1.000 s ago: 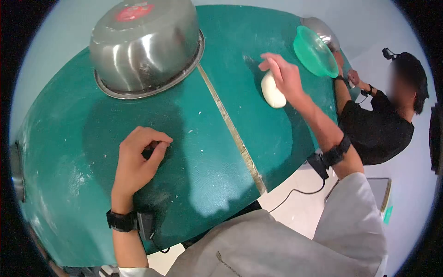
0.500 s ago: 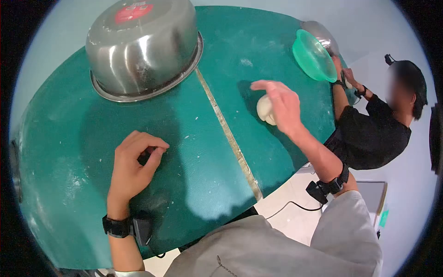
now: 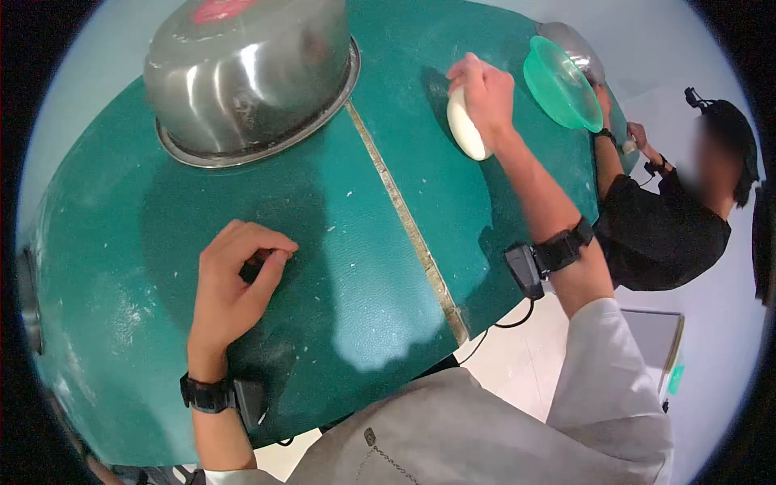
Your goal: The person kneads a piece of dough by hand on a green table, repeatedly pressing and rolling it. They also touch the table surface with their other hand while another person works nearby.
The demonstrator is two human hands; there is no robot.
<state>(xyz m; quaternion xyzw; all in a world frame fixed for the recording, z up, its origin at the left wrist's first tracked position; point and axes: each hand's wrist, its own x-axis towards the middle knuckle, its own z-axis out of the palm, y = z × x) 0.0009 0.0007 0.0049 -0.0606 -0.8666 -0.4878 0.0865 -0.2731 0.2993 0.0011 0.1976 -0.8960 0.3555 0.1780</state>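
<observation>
My right hand (image 3: 487, 95) is on the far right side of the green table, its fingers curled over a smooth pale piece of dough (image 3: 467, 128). The dough is now elongated and lies on the tabletop, partly covered by the palm and fingers. My left hand (image 3: 234, 279) rests on the table at the near left, fingers bent and thumb tip close to the index fingertip. Nothing shows between them.
An upturned steel basin (image 3: 242, 89) stands at the back left. A green plastic bowl (image 3: 558, 85) and another metal bowl (image 3: 575, 50) sit at the right edge, beside a co-worker in black (image 3: 671, 226). A worn strip (image 3: 400, 210) crosses the green tabletop (image 3: 364, 299).
My right hand has moved away from me across the table and closed over the dough, which went from a round ball to a longer shape. My left hand has stayed put.
</observation>
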